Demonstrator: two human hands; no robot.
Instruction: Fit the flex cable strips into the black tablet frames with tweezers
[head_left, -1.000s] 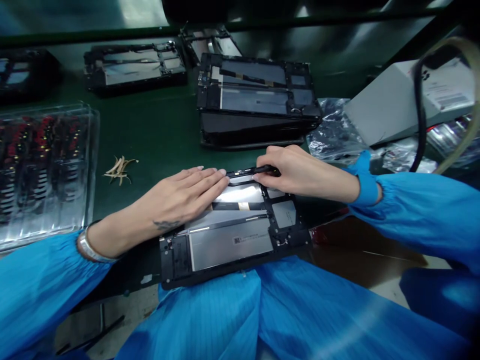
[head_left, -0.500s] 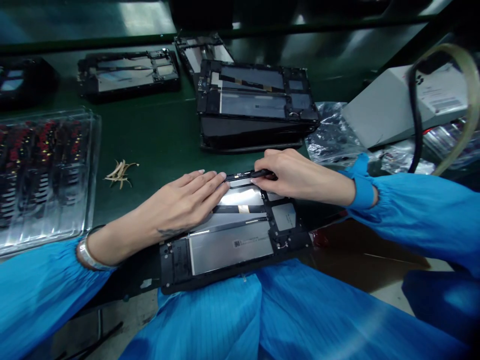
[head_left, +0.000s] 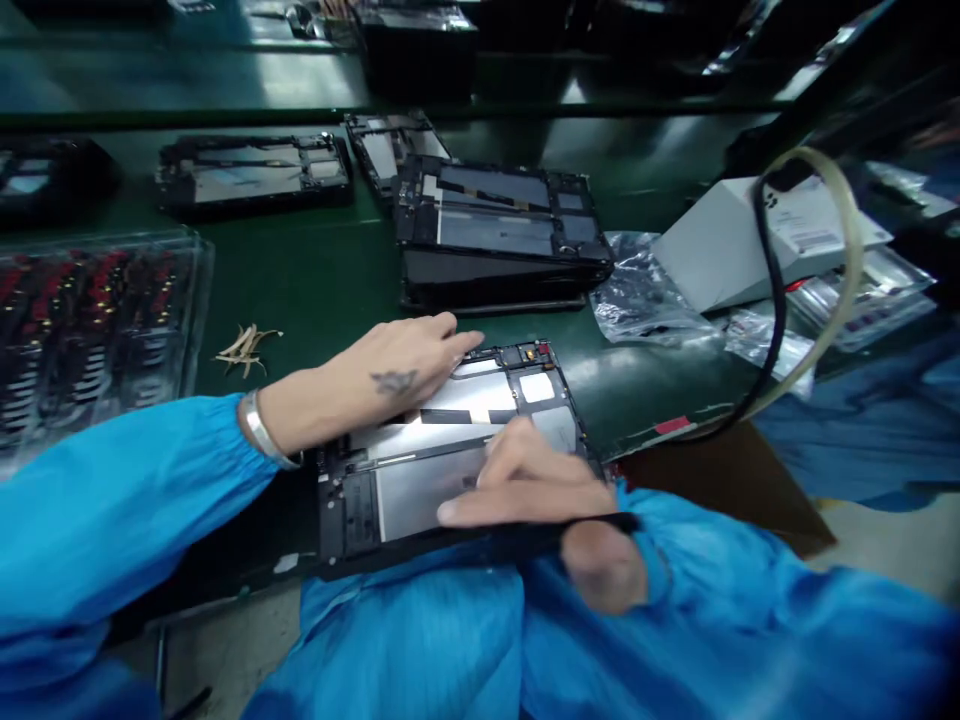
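A partly assembled tablet [head_left: 427, 492] lies at the near table edge with its silver battery plates and black frame exposed. My left hand [head_left: 394, 372] rests over its far left edge, fingers bent close together with one fingertip pointing right; whatever is pinched there is hidden. Above the near right half of the tablet is my right hand [head_left: 529, 480], blurred, its fingers curled and its thumb stretched left. The inside of this hand cannot be seen. Small parts and a red piece show at the tablet's far right corner.
A stack of similar tablets [head_left: 502, 235] stands behind, with another tablet [head_left: 255, 172] to its left. On the left is a clear tray [head_left: 199, 300] of parts, beside tan strips [head_left: 247, 347]. Plastic bags [head_left: 645, 300], a white box [head_left: 712, 245] and a looped cable [head_left: 851, 250] lie right.
My right hand has moved from the tablet's far edge toward me; the black tool it held is no longer clearly visible. My left hand has bent its fingers and shifted right. The view has tilted up.
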